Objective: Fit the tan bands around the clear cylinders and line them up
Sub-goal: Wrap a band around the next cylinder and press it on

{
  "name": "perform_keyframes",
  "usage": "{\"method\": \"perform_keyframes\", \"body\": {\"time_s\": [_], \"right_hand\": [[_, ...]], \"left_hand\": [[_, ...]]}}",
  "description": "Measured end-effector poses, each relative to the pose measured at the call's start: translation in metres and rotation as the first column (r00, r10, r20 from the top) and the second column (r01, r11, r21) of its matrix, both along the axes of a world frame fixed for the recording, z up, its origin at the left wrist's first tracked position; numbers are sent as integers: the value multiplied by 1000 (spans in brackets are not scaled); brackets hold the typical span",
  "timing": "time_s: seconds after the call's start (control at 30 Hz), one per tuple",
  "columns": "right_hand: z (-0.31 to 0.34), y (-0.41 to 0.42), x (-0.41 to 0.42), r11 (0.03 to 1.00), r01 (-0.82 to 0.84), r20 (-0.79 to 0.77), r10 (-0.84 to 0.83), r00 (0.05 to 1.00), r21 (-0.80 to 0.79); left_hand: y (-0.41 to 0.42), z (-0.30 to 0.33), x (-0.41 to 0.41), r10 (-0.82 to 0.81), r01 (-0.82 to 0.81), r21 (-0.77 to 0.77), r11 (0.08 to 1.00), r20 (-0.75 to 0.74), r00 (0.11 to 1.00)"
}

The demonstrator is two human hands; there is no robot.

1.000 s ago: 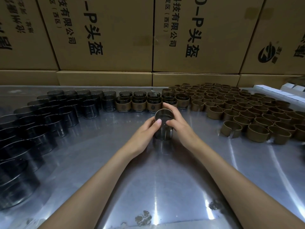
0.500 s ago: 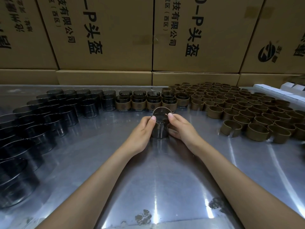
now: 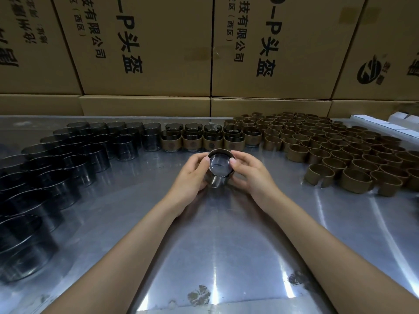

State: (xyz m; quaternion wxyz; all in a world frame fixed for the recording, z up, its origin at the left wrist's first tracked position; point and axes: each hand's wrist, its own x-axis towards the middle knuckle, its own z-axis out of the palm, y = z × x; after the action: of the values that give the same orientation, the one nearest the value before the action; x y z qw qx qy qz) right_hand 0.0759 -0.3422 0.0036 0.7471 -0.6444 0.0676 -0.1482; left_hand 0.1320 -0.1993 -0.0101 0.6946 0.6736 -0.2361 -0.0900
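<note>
Two hands hold one clear glass cylinder (image 3: 219, 169) at the middle of the shiny metal table (image 3: 217, 245), its open mouth tipped toward the camera. The left hand (image 3: 192, 175) and right hand (image 3: 250, 173) curl round its sides, thumbs on the rim. Banded cylinders (image 3: 200, 141) stand in a row just behind. Bare dark cylinders (image 3: 68, 159) crowd the left; loose tan bands (image 3: 340, 159) crowd the right. Brown printed cardboard boxes (image 3: 145, 48) stand behind.
</note>
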Motion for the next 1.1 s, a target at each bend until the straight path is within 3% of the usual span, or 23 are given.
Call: {"method": "perform_keyframes", "body": {"time_s": [0.27,0.43,0.53,0.7,0.93,1.1], "right_hand": [[11,-16,-5,966,-231,-213,252,944,118],[13,-20,-12,910,-367,-115,392,913,193],[16,-17,-14,882,-448,-34,457,889,147],[16,-24,-18,837,-529,17,532,846,139],[13,-25,-21,750,-633,122,622,773,191],[14,-22,-20,742,-642,138,627,767,194]], "left_hand": [[0,8,-1,4,-9,-58,998,-88,996],[12,20,-1,-171,149,-108,983,-239,956],[21,25,-2,-287,262,-120,957,-312,906],[22,25,-6,-335,308,-137,941,-277,900],[19,21,-12,-539,484,-265,834,-206,817],[19,24,-17,-576,515,-295,805,-180,797]]}}
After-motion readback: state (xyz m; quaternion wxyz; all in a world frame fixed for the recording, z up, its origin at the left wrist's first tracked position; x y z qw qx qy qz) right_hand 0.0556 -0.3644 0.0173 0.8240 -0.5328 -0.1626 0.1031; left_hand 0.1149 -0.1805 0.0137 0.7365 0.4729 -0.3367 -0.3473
